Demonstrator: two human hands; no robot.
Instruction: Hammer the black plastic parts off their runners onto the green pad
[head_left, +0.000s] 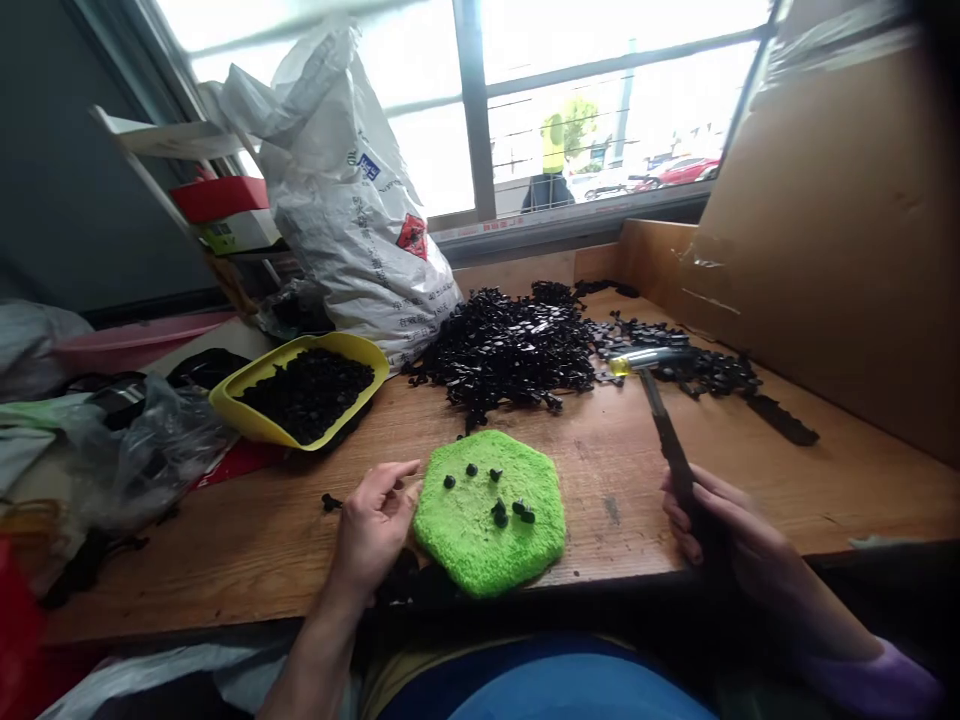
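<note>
A bright green, six-sided fuzzy pad lies at the table's front edge. Several small black mushroom-shaped pieces are scattered on its top. Beside the pad's left edge rests my left hand, its fingers loosely bent, thumb and forefinger apart; I see nothing held between them. My right hand is wrapped round the dark handle of a hammer to the right of the pad. The hammer is raised, its metal head tipped with a clear yellow face. One loose black piece lies left of my left hand.
Behind the pad is a large heap of black pieces, spreading rightward. A yellow scoop-like tray of black bits stands left, before a white sack. Cardboard walls the right side. Plastic bags clutter the far left.
</note>
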